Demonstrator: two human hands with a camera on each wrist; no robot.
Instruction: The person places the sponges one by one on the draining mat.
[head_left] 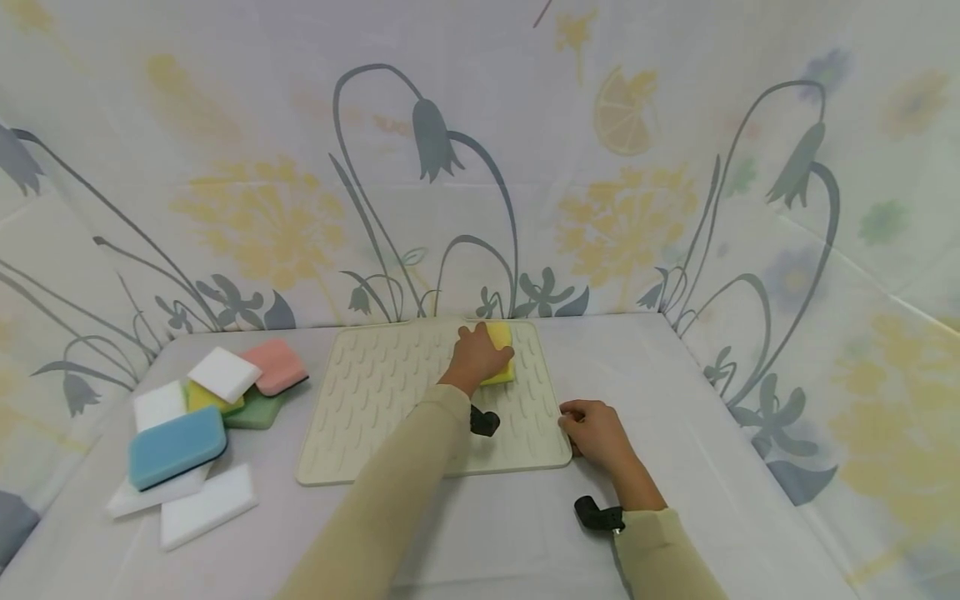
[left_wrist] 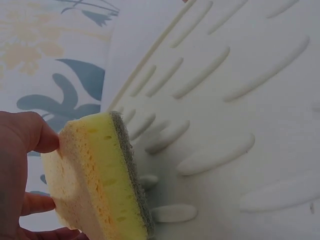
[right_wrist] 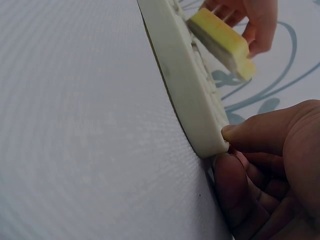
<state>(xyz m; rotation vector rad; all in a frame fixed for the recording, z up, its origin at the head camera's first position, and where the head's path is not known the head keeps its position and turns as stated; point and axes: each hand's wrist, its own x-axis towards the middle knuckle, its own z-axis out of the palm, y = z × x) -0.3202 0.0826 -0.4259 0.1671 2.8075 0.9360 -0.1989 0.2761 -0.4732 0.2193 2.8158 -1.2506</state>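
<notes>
The left hand (head_left: 476,360) grips a yellow sponge (left_wrist: 107,175) between thumb and fingers over the far right part of the pale ridged mat (head_left: 382,400). Its rough grey side faces the mat; whether it touches fully, I cannot tell. The right hand (head_left: 600,433) pinches the mat's edge near its near right corner, thumb on top. Rubbing well likely calls for even pressure along the ridges and a steady edge. The left forearm (head_left: 408,479) slants across the mat; the right forearm (head_left: 660,550) lies outside it.
</notes>
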